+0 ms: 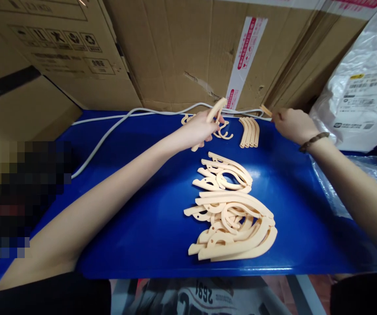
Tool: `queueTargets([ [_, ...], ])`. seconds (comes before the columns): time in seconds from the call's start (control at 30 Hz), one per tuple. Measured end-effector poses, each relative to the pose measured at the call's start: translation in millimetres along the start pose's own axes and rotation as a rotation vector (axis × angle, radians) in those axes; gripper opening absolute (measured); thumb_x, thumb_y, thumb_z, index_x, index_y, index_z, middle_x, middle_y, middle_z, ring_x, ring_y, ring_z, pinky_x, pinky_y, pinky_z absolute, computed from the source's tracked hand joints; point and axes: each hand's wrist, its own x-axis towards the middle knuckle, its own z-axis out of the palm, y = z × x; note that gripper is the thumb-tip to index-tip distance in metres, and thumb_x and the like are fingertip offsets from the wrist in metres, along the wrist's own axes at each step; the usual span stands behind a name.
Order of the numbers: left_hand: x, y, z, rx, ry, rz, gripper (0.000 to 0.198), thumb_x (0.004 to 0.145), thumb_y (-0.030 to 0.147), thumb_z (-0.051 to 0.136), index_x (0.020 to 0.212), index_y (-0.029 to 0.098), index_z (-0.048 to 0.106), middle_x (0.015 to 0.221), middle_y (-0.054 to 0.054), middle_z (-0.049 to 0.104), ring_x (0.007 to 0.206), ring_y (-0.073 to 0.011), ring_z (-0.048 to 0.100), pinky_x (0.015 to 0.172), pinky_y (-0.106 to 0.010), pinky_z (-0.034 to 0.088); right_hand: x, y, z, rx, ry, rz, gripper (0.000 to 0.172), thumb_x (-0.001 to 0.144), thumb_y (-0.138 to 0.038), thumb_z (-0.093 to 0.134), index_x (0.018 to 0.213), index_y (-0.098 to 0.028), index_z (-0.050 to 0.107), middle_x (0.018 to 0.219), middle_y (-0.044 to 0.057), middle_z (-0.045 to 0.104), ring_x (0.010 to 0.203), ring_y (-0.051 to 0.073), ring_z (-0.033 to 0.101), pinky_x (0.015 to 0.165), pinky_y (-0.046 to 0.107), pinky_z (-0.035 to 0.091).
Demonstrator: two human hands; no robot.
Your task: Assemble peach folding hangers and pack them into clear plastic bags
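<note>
My left hand [199, 131] is closed around a beige plastic hanger arm [216, 109], whose upper end sticks up past the fingers. Just behind and below it lie several loose beige hanger hooks [224, 133], partly hidden by the hand. Off to the right, my right hand [291, 124] pinches a slim beige hanger piece [266, 110], with only its tip showing. Between the hands, several curved hanger arms [249, 132] lie side by side in a row. Nearer to me, folded beige hangers sit in a small pile [226, 173] and a larger pile [236, 227].
The blue table [135, 218] backs onto large cardboard boxes [181, 52]. A white cable [109, 133] runs along its rear and left side. On the right are a white labelled plastic bag [355, 96] and clear plastic wrap [332, 188].
</note>
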Motion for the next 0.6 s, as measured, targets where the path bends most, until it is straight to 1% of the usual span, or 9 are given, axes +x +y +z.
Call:
queueTargets([
  [0.07,-0.2,1.7,-3.6,-0.053,0.011,-0.011,0.036,0.085,0.014,0.046,0.121,0.016,0.053,0.112,-0.011,0.061,0.055,-0.0083,0.048,0.044,-0.025,0.035,0.4,4.9,8.6,-0.020,0.017,0.048,0.035,0.087,-0.028,0.055,0.056,-0.023,0.041,0.062,0.014,0.059,0.071,0.022,0.057,0.066,0.036,0.034],
  [0.13,-0.6,1.0,-4.7,-0.092,0.010,-0.027,0.033,0.089,0.021,0.047,0.120,0.016,0.054,0.114,-0.010,0.061,0.056,-0.0080,0.048,0.043,-0.024,0.034,-0.1,5.3,15.2,-0.029,0.020,0.068,0.045,0.083,-0.032,0.063,0.054,-0.026,0.030,0.056,0.012,0.054,0.075,0.024,0.059,0.069,0.037,0.036],
  [0.2,-0.8,-1.5,-3.0,-0.115,-0.002,-0.025,0.030,0.094,0.034,0.046,0.117,0.017,0.056,0.114,-0.010,0.061,0.056,-0.0080,0.048,0.042,-0.023,0.032,-0.4,2.5,18.5,-0.035,0.014,0.069,0.051,0.081,-0.036,0.067,0.052,-0.027,0.026,0.052,0.009,0.050,0.078,0.025,0.059,0.070,0.037,0.037],
  [0.23,-0.8,-3.0,-1.2,-0.124,-0.008,-0.019,0.033,0.096,0.043,0.044,0.114,0.018,0.056,0.113,-0.010,0.062,0.055,-0.0079,0.048,0.042,-0.023,0.031,-0.5,0.4,18.9,-0.040,0.006,0.067,0.052,0.081,-0.039,0.067,0.052,-0.027,0.026,0.051,0.009,0.049,0.078,0.025,0.060,0.070,0.037,0.038],
  [0.3,-0.6,-5.6,2.9,-0.139,-0.020,-0.012,0.044,0.099,0.056,0.037,0.109,0.018,0.057,0.110,-0.010,0.062,0.054,-0.0075,0.047,0.040,-0.023,0.028,-1.2,-4.6,17.6,-0.054,-0.016,0.059,0.052,0.083,-0.044,0.066,0.053,-0.026,0.028,0.053,0.008,0.049,0.079,0.026,0.060,0.069,0.037,0.037],
  [0.37,0.1,-6.9,6.9,-0.155,-0.016,-0.015,0.050,0.099,0.062,0.033,0.105,0.018,0.058,0.107,-0.009,0.062,0.052,-0.0070,0.045,0.040,-0.023,0.026,-2.7,-10.0,14.8,-0.069,-0.047,0.048,0.048,0.085,-0.046,0.064,0.056,-0.025,0.031,0.057,0.009,0.052,0.079,0.026,0.062,0.068,0.036,0.037],
  [0.5,1.0,-5.4,11.6,-0.218,0.042,-0.005,0.051,0.101,0.060,0.030,0.104,0.018,0.058,0.101,-0.007,0.060,0.051,-0.0056,0.042,0.045,-0.021,0.026,-5.6,-18.8,10.3,-0.092,-0.155,0.043,0.036,0.090,-0.034,0.056,0.057,-0.022,0.045,0.058,0.012,0.059,0.071,0.024,0.064,0.065,0.034,0.039],
  [0.57,0.6,-3.4,11.3,-0.242,0.087,-0.001,0.050,0.103,0.057,0.030,0.100,0.017,0.059,0.094,-0.005,0.058,0.051,-0.0058,0.041,0.049,-0.021,0.028,-6.9,-22.2,9.3,-0.102,-0.212,0.052,0.035,0.091,-0.027,0.052,0.057,-0.018,0.055,0.058,0.013,0.062,0.066,0.023,0.064,0.064,0.033,0.041],
  [0.6,0.2,-2.3,10.5,-0.250,0.106,0.010,0.048,0.103,0.055,0.031,0.096,0.017,0.059,0.088,-0.004,0.057,0.051,-0.0061,0.040,0.051,-0.021,0.029,-8.2,-24.2,8.9,-0.114,-0.216,0.060,0.034,0.092,-0.026,0.050,0.060,-0.016,0.060,0.061,0.014,0.064,0.066,0.024,0.065,0.064,0.033,0.042],
])
